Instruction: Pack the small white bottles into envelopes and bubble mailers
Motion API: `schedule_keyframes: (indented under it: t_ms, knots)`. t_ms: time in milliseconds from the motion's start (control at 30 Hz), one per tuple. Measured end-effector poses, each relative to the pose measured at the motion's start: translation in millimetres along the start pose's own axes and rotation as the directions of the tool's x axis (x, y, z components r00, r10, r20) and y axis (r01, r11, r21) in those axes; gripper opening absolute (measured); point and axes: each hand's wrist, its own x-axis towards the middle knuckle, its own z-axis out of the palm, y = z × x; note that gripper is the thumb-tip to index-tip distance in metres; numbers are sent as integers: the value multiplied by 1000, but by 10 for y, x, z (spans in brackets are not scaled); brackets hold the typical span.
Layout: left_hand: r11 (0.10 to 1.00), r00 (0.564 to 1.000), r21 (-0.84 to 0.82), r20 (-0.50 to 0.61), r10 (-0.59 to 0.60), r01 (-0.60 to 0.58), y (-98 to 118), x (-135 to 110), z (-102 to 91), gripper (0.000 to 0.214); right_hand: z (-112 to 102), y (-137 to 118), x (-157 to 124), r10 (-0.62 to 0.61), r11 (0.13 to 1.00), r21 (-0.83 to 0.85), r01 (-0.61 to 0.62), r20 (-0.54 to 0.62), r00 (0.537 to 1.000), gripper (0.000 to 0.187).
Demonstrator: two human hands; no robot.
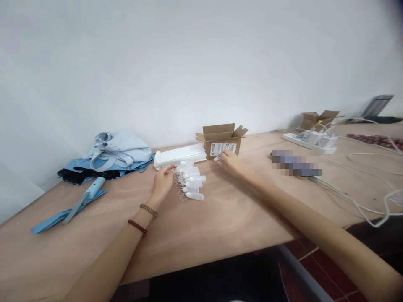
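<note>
Wooden tabletop [220, 222], tense stuff: right hand [231, 163] pinched a white piece [216, 158] before the carton [217, 142]; left hand [163, 181] (pinching? couldn't tell) sat beside plastic bottles [194, 184], whose crowded loops [179, 180] could've snagged.

Diffuse, fairly even light covers wall [195, 63] and tabletop [236, 222], source direction indeterminate, with a soft shadow beside the right forearm [308, 216] at 4 o'clock, gloom at 6, corner darkening at 2, wide-angle stretch toward the edges, slight overall softness, and a pixelated patch [294, 163] at 3.
</note>
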Motion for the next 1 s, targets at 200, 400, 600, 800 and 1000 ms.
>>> schedule_keyframes:
  t_ms: [200, 400, 600, 800, 1000]
  knots:
    - [959, 988, 241, -1, 154, -149, 6, -97, -75, 29, 149, 90, 241, -75, 990, -102, 98, 207, 976, 36]
    - [951, 988, 270, 26, 151, -152, 32, -168, -32, 28, 228, 129, 331, -26, 994, -93, 53, 277, 961, 31]
    - [947, 977, 242, 44, 208, -212, 133, -263, -21, 26, 64, -30, 151, 97, 995, 6, -100, 181, 979, 30]
    - [939, 948, 183, 189, 256, -290, 275, -450, 79, 33, -193, -482, -162, 123, 769, 627, -124, 45, 991, 24]
    - [966, 943, 80, 250, 220, -246, 257, -489, 131, 41, -426, -746, -196, 42, 307, 935, -179, 174, 984, 28]
